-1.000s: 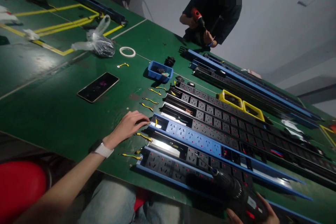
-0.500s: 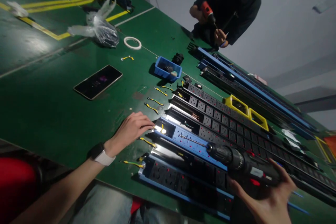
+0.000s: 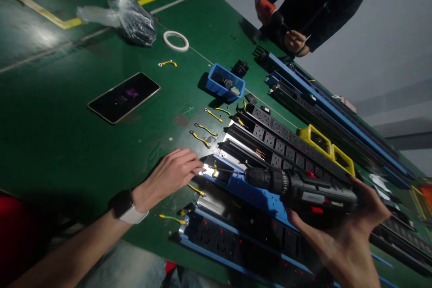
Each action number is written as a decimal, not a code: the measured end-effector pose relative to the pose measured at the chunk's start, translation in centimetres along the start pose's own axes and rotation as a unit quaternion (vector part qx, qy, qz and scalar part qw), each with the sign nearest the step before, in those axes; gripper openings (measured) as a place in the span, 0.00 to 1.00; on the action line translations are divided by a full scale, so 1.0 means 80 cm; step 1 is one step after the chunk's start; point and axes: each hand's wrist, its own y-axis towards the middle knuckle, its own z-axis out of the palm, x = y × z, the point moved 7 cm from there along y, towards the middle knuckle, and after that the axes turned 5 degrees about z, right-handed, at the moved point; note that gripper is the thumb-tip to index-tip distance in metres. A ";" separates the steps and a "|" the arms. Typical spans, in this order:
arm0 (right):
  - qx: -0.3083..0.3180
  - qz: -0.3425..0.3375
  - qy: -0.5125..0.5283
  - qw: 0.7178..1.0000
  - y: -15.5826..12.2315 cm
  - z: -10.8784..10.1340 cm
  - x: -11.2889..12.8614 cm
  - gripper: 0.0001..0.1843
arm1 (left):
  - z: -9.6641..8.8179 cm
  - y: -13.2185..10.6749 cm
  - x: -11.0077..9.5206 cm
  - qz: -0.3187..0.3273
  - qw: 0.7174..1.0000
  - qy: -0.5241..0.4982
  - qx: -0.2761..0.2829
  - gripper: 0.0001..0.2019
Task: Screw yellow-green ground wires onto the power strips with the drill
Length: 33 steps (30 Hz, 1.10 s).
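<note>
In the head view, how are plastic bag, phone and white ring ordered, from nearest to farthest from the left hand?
1. Phone, ahead-left of the left hand.
2. White ring, farther ahead.
3. Plastic bag, beyond the phone, upper left.

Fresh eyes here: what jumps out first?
The black power drill in the right hand, its bit pointing toward the left hand at the end of a blue socket strip. Across the green table, a co-worker holds a red drill. A smartphone lies beyond the left hand.

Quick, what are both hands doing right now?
Left hand: fingers curled at the blue strip; can't tell if holding anything.
Right hand: holding the black drill.
</note>
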 end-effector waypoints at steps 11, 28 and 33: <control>0.027 -0.172 -0.142 0.974 0.027 0.000 0.049 0.61 | 0.007 -0.007 0.007 -0.001 1.000 -0.009 -0.015 0.08; 0.079 -0.127 -0.182 0.972 0.036 -0.002 0.090 0.52 | 0.001 -0.002 0.005 -0.002 0.999 -0.018 -0.029 0.10; 0.109 -0.086 -0.186 0.973 0.037 -0.002 0.097 0.49 | 0.002 -0.002 0.005 -0.001 0.999 -0.024 -0.030 0.09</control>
